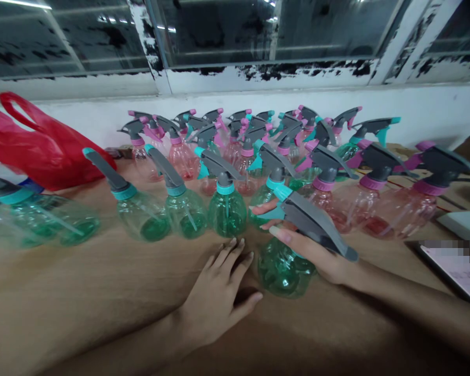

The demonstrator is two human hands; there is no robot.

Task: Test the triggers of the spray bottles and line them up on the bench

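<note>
Lower centre, our right hand grips a bottle by its fitted sprayer; our left hand lies spread, empty. Mid-frame bottles wear sprayers; what remains, we cannot tell.

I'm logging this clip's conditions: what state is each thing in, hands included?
Left hand: open, palm down, holding nothing.
Right hand: closed around the held green spray bottle.
Held green spray bottle: sprayer head on; base contact unclear.
Front-row green bottle: upright, sprayer head on.
Front-row pink bottle: sprayer head on.
Red bag: slumped, handle loop up.
Device screen: lit, partly pixelated.
</note>
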